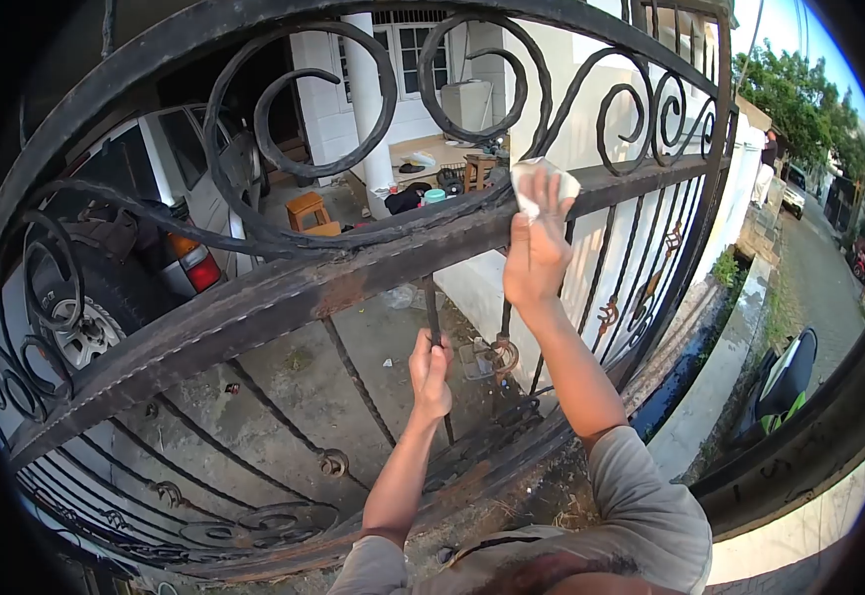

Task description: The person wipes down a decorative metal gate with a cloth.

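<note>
A black wrought-iron gate (641,180) with scrolls and twisted bars spans the view. My left hand (432,377) is closed around one of its upright bars (432,309), below the wide crossbar. Higher and to the right, my right hand (540,248) presses a white cloth (527,205) against the top of the crossbar, where a scroll meets it. The fingers lie over the cloth and cover part of it; whether it is cloth or folded paper is hard to tell. Reddish-brown patches show on the crossbar.
Behind the gate stand a parked car (180,178) with a rear spare wheel, a wooden stool (311,212) and a white pillar (369,99). To the right run a ditch (685,342) and a street (817,268). A dark motorbike part (788,372) shows at lower right.
</note>
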{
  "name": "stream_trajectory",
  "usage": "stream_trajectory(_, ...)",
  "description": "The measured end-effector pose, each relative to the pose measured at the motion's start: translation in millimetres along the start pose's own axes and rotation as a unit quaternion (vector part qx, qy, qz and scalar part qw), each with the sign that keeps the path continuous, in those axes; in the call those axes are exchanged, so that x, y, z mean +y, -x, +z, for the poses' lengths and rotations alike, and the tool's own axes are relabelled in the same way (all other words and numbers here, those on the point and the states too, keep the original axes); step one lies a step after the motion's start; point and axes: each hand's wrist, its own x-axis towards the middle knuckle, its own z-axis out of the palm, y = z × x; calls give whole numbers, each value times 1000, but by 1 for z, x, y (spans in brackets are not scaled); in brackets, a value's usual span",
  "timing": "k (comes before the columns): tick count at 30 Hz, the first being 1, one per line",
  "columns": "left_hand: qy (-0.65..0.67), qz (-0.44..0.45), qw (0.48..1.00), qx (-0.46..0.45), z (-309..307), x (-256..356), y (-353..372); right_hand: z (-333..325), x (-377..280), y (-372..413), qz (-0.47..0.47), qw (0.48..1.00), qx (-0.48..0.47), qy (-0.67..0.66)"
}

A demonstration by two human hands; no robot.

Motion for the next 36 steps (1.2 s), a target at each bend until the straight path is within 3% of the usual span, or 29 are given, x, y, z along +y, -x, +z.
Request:
stream_trajectory(1, 26, -47, 998, 14, 2, 6, -1, 4, -25, 11, -57, 997, -50, -16)
stream_trajectory(4, 11, -114, 993, 41, 2, 5, 3, -6, -4, 3, -54, 998, -42, 1)
stream_trajectory(6, -14, -89, 995, 41, 0, -5, 11, -23, 59, -3, 68, 996, 49, 33)
stream_trajectory(7, -43, -30, 997, 49, -4, -27, 20, -47, 92, -8, 251, 968, 16, -6)
stream_trajectory(9, -99, -5, 992, 82, 2, -31, 26, -58, 101, -18, 428, 903, -29, -7)
stream_trajectory(11, -208, 50, 967, 135, 10, -35, 29, -35, 89, 6, 191, 981, 39, -3)
stream_trajectory(12, -214, 41, 965, 144, 12, -36, 27, -24, 76, 15, 71, 995, 67, 9)
stream_trajectory(14, -234, 63, 956, 164, 14, -33, 24, -27, 35, 27, -46, 997, -61, 5)
stream_trajectory(16, -244, 39, 957, 153, 11, -13, 11, -32, 59, 16, -34, 998, -41, 43)
stream_trajectory(18, -186, 18, 977, 104, 12, 5, -10, -44, 106, -5, 98, 995, 29, 10)
stream_trajectory(20, -222, 21, 968, 117, 20, 19, -28, -67, 146, -22, 252, 967, 40, -16)
stream_trajectory(22, -277, 56, 947, 151, 25, 18, -28, -57, 147, -14, 269, 961, 63, 11)
stream_trajectory(24, -178, 21, 970, 164, 25, 12, -23, -24, 90, -3, -35, 993, 99, 52)
stream_trajectory(25, -178, 25, 972, 149, 27, 13, -20, -23, 62, 6, -21, 998, -6, -62)
stream_trajectory(28, -87, 3, 985, 147, 27, 20, -22, -26, 82, 3, -45, 998, 7, -45)
stream_trajectory(30, -83, 14, 987, 139, 27, 19, -21, -43, 134, -9, 39, 996, 77, -20)
stream_trajectory(31, -87, 18, 986, 138, 28, 18, -22, -66, 152, -22, 235, 965, 77, -87)
stream_trajectory(33, -116, 64, 984, 117, 24, 10, -27, -92, 167, -46, 449, 885, 45, -117)
stream_trajectory(35, -139, 101, 979, 111, 23, 7, -22, -70, 158, -32, 204, 975, 65, -59)
stream_trajectory(36, -159, 88, 975, 125, 21, 8, -20, -59, 153, -25, 81, 993, 81, -25)
